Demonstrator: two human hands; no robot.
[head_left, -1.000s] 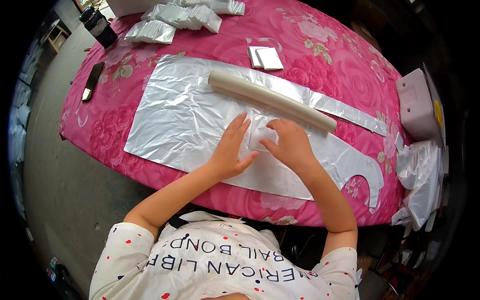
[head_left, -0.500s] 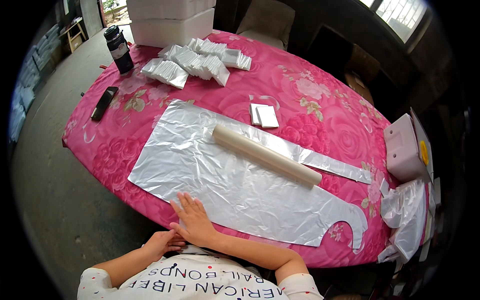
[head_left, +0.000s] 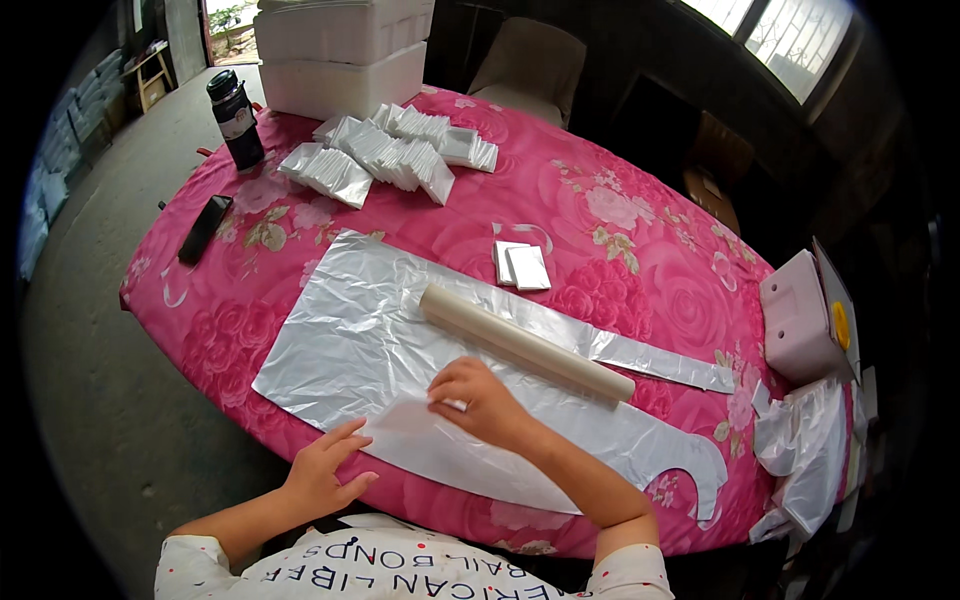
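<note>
A thin silvery-white plastic sheet (head_left: 335,325), cut with a curved notch and narrow straps at its right end, lies creased across the table. My right hand (head_left: 475,400) is closed in a pinch on the sheet's upper layer, raising a pale, see-through flap of it above the near half. Near the sheet's front edge, my left hand (head_left: 325,470) is open, thumb and fingers apart, with the fingertips at the edge beside the flap. A long beige tube (head_left: 525,343) rests slantwise on the sheet beyond my right hand.
Folded white packets (head_left: 385,155) lie heaped at the back, before white foam boxes (head_left: 345,75). A dark bottle (head_left: 236,120) and a phone (head_left: 205,229) are on the left. Two small white packets (head_left: 524,266) lie mid-table. At right are a pinkish box (head_left: 800,318) and crumpled plastic (head_left: 795,440).
My right hand has moved right and away from me, now pinching and lifting the sheet's layer. My left hand has come forward to the front edge, its fingers spreading. The view has tilted slightly.
</note>
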